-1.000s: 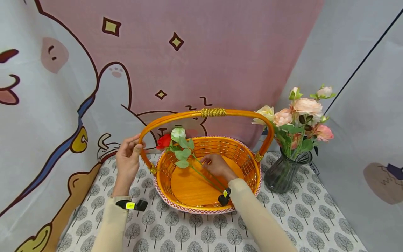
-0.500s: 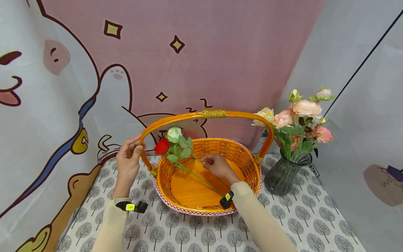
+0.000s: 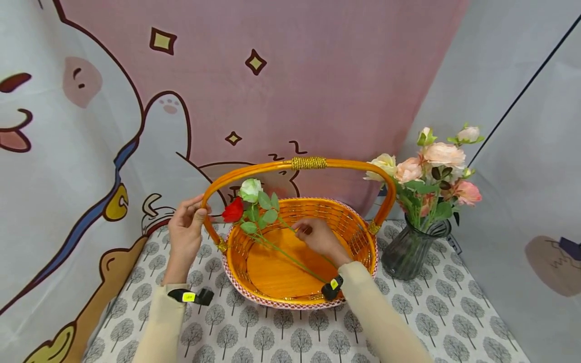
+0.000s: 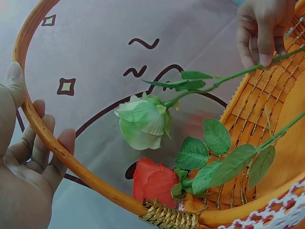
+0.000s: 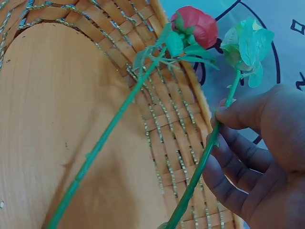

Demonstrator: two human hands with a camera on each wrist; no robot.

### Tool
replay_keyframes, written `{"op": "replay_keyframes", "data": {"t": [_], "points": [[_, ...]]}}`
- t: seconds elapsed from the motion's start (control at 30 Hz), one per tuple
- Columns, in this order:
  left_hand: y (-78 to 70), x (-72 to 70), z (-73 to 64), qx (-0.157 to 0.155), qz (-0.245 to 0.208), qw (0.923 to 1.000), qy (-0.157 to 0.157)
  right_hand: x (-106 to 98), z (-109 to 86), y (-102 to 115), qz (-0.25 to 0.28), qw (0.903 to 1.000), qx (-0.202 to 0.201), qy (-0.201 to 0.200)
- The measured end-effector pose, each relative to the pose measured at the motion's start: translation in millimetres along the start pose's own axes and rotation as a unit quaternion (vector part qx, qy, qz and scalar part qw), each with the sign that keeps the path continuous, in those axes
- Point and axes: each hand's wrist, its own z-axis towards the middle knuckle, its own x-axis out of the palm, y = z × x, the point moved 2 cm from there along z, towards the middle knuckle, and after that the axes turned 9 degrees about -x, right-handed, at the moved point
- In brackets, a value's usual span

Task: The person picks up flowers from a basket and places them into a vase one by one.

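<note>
My left hand point(image 3: 185, 234) grips the left side of the basket's arched handle point(image 4: 76, 162), thumb on one side and fingers on the other. Over the orange woven basket point(image 3: 299, 304), my right hand point(image 3: 317, 236) pinches the green stem of a white rose point(image 5: 248, 45) between thumb and fingers. The white bloom hangs near the basket's back left rim, under the handle. A red rose point(image 4: 155, 181) lies inside the basket, its bloom against the left rim by the gold-wrapped handle joint point(image 4: 171, 214). Its stem slants across the basket floor toward the front right.
A dark glass vase point(image 3: 405, 252) holding pink and cream flowers point(image 3: 438, 161) stands right of the basket. The cloth point(image 3: 263, 335) under them has a tree print. Behind hangs a pink curtain point(image 3: 327, 75) with cartoon figures.
Both blooms have shifted slightly left, with the white rose in my right hand. My right wrist has moved a little right. My left hand stays on the handle.
</note>
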Motion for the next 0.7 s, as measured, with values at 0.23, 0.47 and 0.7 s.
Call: {"op": "replay_keyframes", "data": {"t": [0.23, 0.47, 0.7], "points": [[-0.2, -0.6, 2.5, -0.003, 0.007, 0.9999, -0.010, -14.3, -3.6, 11.3, -0.015, 0.9996, -0.023, -0.001], [0.2, -0.7, 2.6, -0.004, 0.015, 0.9998, -0.013, -26.5, -11.3, 16.8, -0.031, 0.9988, -0.039, -0.005], [0.5, -0.2, 0.1, -0.003, -0.001, 1.0000, -0.004, -36.9, -22.8, 21.0, -0.043, 0.9976, -0.048, -0.023]]}}
